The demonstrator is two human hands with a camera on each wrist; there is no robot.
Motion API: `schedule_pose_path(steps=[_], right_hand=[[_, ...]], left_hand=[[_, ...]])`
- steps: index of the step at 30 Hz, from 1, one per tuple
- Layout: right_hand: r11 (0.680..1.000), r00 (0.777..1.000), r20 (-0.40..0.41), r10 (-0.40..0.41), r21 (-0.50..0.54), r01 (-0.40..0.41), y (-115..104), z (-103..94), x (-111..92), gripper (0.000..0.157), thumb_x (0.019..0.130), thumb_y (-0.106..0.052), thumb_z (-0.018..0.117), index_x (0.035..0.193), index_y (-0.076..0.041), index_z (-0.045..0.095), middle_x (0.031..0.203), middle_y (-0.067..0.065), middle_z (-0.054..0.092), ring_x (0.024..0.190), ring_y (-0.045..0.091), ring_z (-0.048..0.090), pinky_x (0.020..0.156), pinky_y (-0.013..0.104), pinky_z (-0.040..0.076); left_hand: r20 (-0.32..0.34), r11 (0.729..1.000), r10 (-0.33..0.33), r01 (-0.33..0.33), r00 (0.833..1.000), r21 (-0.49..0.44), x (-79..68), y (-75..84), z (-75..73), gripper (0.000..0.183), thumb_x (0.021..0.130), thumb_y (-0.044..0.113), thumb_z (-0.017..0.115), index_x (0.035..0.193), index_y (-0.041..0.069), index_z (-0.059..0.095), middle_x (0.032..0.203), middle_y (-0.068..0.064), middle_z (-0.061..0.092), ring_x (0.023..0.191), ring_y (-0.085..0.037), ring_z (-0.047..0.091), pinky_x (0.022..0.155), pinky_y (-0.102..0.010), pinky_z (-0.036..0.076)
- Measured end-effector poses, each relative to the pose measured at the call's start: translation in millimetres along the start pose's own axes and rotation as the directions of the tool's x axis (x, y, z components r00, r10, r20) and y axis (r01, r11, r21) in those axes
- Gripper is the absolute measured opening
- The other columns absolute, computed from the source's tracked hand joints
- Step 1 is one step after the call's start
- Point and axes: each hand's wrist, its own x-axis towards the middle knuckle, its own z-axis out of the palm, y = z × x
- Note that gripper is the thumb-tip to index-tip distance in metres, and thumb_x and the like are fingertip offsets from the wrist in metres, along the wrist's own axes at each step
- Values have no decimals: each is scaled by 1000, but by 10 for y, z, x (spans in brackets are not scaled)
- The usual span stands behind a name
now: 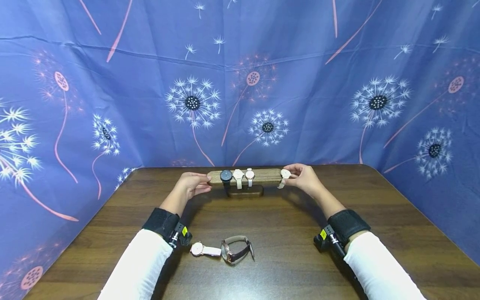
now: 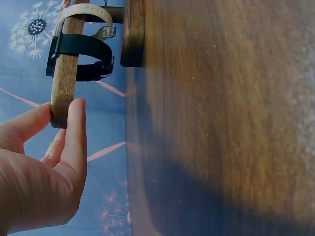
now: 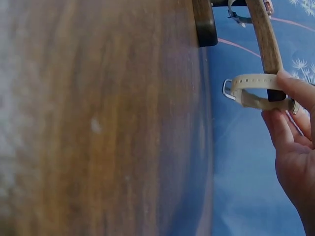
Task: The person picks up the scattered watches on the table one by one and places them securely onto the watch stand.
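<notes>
A wooden watch stand (image 1: 264,175) holds its bar level above a dark oval base (image 1: 245,191) at the table's back. My left hand (image 1: 193,183) pinches the bar's left end between thumb and fingers. On the bar, from the left, sit a black watch (image 1: 226,176), a white-faced watch (image 1: 238,174) with a pale strap, and a smaller pale-strapped watch (image 1: 249,174). At the right end my right hand (image 1: 305,180) pinches a cream-strapped watch (image 3: 253,79). Its buckled strap loops round the tip of the bar in the right wrist view.
Nearer on the wooden table (image 1: 285,258) lie a white-strapped watch (image 1: 197,249), flat, and a brown-strapped watch (image 1: 240,254) on its side, touching or nearly touching. A blue dandelion-print cloth (image 1: 315,83) hangs behind the table and along its sides.
</notes>
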Motion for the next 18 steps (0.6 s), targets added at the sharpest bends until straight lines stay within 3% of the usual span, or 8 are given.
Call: schedule_pose_path(steps=[8, 18], right_hand=[[1000, 1000, 24, 17, 25, -17, 33, -18, 18, 50, 66, -15, 78, 109, 2, 59, 103, 17, 61, 92, 17, 61, 71, 24, 51], [998, 996, 53, -69, 18, 68, 17, -50, -18, 45, 72, -12, 73, 110, 7, 58, 104, 22, 60, 92, 18, 60, 70, 22, 51]], left_hand=[[1, 1000, -6, 6, 1000, -5, -14, 11, 13, 42, 80, -2, 60, 119, -9, 45, 72, -9, 61, 63, -20, 63, 72, -34, 52], [-16, 1000, -10, 10, 1000, 12, 11, 18, 11, 42, 81, -1, 60, 120, -8, 46, 79, -11, 60, 66, -20, 64, 71, -31, 52]])
